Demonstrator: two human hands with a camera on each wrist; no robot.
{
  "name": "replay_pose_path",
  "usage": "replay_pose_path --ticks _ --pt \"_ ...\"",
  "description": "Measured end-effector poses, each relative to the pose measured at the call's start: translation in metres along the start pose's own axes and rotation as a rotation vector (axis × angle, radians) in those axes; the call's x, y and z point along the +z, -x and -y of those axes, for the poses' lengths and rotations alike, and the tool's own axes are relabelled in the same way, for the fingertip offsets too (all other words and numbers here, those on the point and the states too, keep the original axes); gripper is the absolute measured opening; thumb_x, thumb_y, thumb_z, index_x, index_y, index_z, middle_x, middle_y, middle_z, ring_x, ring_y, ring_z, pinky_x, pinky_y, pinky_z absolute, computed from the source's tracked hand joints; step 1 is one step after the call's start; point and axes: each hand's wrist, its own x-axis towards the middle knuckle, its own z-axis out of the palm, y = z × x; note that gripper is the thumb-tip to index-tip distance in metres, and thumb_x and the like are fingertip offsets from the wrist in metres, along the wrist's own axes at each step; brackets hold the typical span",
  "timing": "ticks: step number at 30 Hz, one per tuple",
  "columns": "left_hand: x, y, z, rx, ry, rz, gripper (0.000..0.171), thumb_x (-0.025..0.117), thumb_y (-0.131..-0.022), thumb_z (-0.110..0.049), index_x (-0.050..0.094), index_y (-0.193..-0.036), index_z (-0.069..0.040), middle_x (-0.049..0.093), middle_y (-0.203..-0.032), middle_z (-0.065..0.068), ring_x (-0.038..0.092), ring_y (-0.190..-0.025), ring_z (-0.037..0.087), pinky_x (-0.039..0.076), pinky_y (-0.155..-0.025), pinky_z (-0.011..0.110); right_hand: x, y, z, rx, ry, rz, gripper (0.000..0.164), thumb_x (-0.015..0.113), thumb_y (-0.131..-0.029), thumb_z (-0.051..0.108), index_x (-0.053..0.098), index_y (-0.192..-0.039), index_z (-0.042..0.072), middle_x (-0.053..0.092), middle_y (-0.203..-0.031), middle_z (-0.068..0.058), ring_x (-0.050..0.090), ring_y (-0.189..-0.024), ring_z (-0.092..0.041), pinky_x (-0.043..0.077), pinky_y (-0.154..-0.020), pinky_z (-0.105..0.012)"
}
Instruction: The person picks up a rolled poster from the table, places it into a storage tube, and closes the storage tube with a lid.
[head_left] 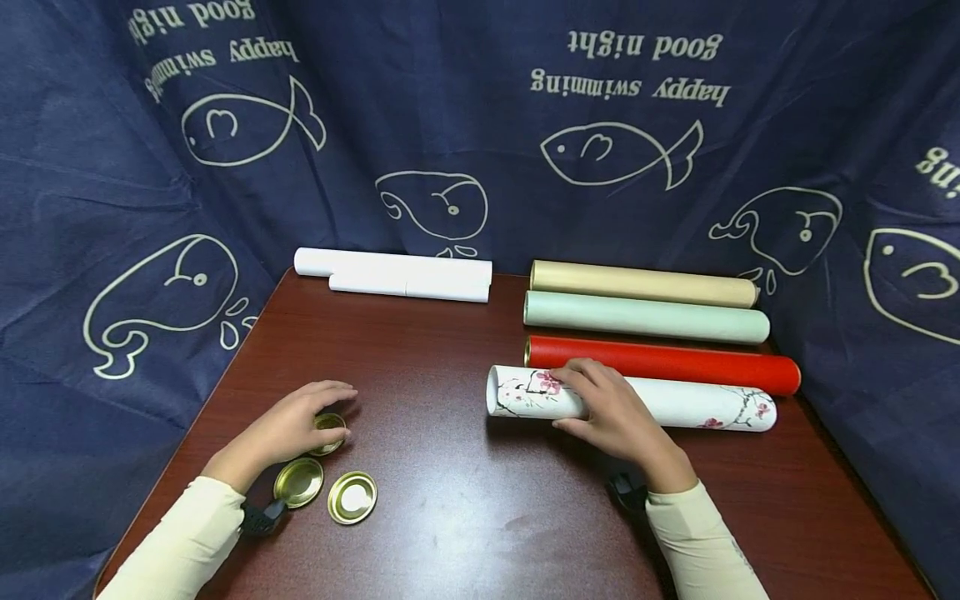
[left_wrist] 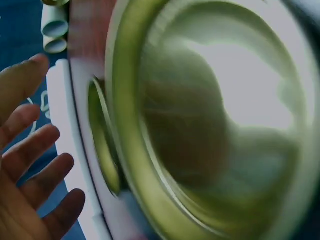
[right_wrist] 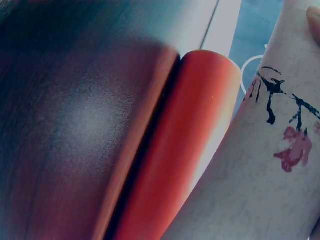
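Note:
My right hand [head_left: 617,414] grips a white cardboard tube [head_left: 690,403] printed with pink blossoms and dark branches, thumb on the near side and fingers over the top. The tube's left end looks open and hollow. In the right wrist view the blossom tube [right_wrist: 240,185] crosses in front of a red one. On the left, my left hand [head_left: 288,427] hovers with spread fingers over a round gold lid [head_left: 327,437], partly covering it. Two more gold lids, a left one [head_left: 299,482] and a right one [head_left: 352,497], lie by the wrist.
Behind the blossom tube lie a red tube [head_left: 667,363], a pale green tube [head_left: 645,317] and a beige-gold tube [head_left: 645,283], roughly parallel. White rolls [head_left: 397,271] lie along the back left edge. A blue printed cloth [head_left: 450,100] hangs around the brown table [head_left: 442,358].

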Motion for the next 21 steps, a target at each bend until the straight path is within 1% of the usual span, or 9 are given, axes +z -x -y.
replay_pose_path --ticks 2,6,11,16,21 --pt "-0.001 0.005 0.003 -0.008 -0.002 0.035 0.053 0.083 -0.08 -0.017 0.064 -0.127 0.001 0.062 -0.126 0.015 0.056 -0.12 0.035 0.044 -0.1 0.053 0.001 -0.001 0.0 0.0 -0.002 -0.001 0.07 0.092 -0.067 0.027 0.06 -0.127 0.011 0.057 -0.119 -0.008 0.057 -0.103 -0.028 0.046 -0.089 -0.048" --pt "0.002 0.013 0.006 -0.001 0.018 0.064 0.053 0.084 -0.08 -0.02 0.065 -0.125 0.0 0.064 -0.124 0.012 0.057 -0.119 0.034 0.043 -0.1 0.052 0.002 0.0 0.001 0.003 -0.004 0.002 0.07 0.092 -0.066 0.025 0.06 -0.128 0.011 0.057 -0.119 -0.008 0.058 -0.103 -0.029 0.047 -0.089 -0.048" --pt "0.005 0.017 0.007 0.005 -0.007 0.098 0.051 0.085 -0.078 -0.024 0.068 -0.122 -0.003 0.065 -0.121 0.01 0.058 -0.114 0.033 0.045 -0.097 0.052 0.001 0.0 0.0 0.005 -0.005 0.0 0.07 0.092 -0.066 0.025 0.061 -0.128 0.011 0.057 -0.119 -0.008 0.058 -0.102 -0.029 0.047 -0.089 -0.048" --pt "0.009 0.018 0.006 -0.003 -0.061 0.093 0.054 0.087 -0.075 -0.028 0.069 -0.119 -0.002 0.063 -0.117 0.011 0.058 -0.11 0.032 0.047 -0.093 0.05 0.002 0.001 -0.001 0.001 -0.003 -0.004 0.07 0.092 -0.066 0.026 0.061 -0.127 0.011 0.057 -0.118 -0.008 0.058 -0.101 -0.028 0.047 -0.088 -0.048" --pt "0.011 0.017 0.003 0.002 -0.111 0.078 0.054 0.088 -0.072 -0.026 0.071 -0.116 -0.001 0.063 -0.115 0.011 0.057 -0.108 0.033 0.048 -0.092 0.049 0.002 0.001 -0.001 -0.006 -0.007 -0.009 0.07 0.092 -0.066 0.027 0.06 -0.128 0.012 0.057 -0.118 -0.008 0.058 -0.101 -0.028 0.047 -0.088 -0.048"
